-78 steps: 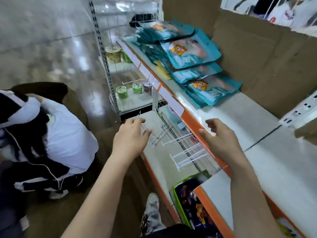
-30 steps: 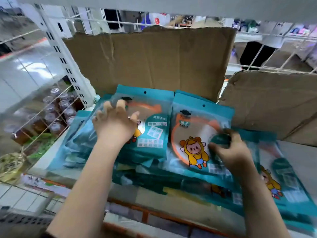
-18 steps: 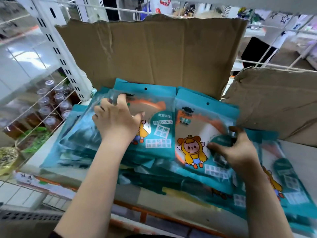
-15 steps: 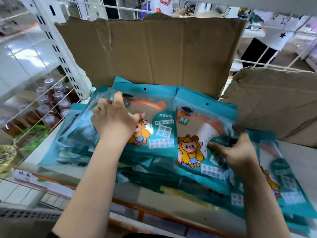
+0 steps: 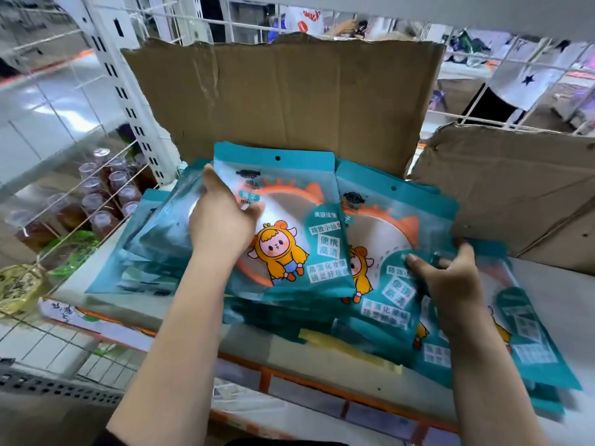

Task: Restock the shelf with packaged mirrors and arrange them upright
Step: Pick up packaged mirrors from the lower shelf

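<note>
Several teal packaged mirrors with a cartoon figure lie in leaning piles on the white shelf. My left hand grips the left edge of the front mirror pack, thumb on its face, and tilts it up toward the cardboard. My right hand holds the right side of the neighbouring mirror pack, fingers curled over its edge. More mirror packs lie flat at the right, and a low pile of packs sits at the left.
A brown cardboard sheet stands behind the piles, and a second cardboard sheet leans at the right. A white slotted upright bounds the left side. Beyond it, lidded cups stand on a wire shelf. An orange price rail runs along the front.
Both hands have lifted their packs more upright since half a second ago. The left pack's top has risen toward the cardboard. The camera has moved closer.
</note>
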The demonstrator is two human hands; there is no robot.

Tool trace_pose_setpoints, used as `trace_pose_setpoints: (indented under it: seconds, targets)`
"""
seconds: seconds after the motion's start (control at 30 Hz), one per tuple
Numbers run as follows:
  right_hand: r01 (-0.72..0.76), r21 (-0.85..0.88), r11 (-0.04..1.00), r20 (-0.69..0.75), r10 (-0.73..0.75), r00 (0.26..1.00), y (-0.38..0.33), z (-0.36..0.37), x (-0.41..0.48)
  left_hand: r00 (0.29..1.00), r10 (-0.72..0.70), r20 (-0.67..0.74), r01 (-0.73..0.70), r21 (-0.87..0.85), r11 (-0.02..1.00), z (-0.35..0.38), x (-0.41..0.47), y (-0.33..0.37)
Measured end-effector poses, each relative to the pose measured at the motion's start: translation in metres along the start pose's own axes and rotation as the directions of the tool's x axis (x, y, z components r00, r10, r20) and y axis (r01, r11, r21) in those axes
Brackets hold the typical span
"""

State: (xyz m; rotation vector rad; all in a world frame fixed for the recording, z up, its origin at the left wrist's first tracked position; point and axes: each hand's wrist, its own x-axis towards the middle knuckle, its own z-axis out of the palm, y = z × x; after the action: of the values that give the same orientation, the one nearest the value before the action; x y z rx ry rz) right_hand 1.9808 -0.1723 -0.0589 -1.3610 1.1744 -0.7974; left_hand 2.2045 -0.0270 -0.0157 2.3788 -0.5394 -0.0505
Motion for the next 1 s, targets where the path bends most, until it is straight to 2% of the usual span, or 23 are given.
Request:
trace_pose_setpoints:
  seconds: [0.17,0.33,0.47,0.53,0.73,1.0]
  targets:
    - [-0.109,0.102,0.989,0.072,0.102,0.992,-0.003,-0.008,-0.006,0.999,0.018,-0.043,-0.026,-0.171,0.985,-0.003,-0.004,0.005]
    - [-0.061,0.13,0.99,-0.076,0.072,0.995,-0.006,-0.019,-0.009,0.997,0.037,-0.06,-0.056,-0.346,0.936,0.001,-0.016,0.004]
    - [0.006,0.075,0.997,-0.174,0.007,0.985,0.003,-0.025,-0.015,0.987,0.133,-0.088,-0.155,-0.347,0.925,0.004,-0.024,-0.001]
    - [-0.002,0.079,0.997,-0.236,0.021,0.971,0.011,-0.03,-0.021,0.983,0.159,-0.087,-0.18,-0.369,0.912,0.004,-0.03,0.001]
    - [0.055,0.277,0.959,-0.362,0.051,0.931,0.035,-0.065,-0.043,0.967,0.253,-0.009,-0.225,-0.493,0.841,0.02,-0.056,0.014]
    - [0.143,0.262,0.954,-0.498,0.007,0.867,0.041,-0.121,-0.072,0.949,0.314,-0.026,-0.237,-0.714,0.659,0.043,-0.084,0.034]
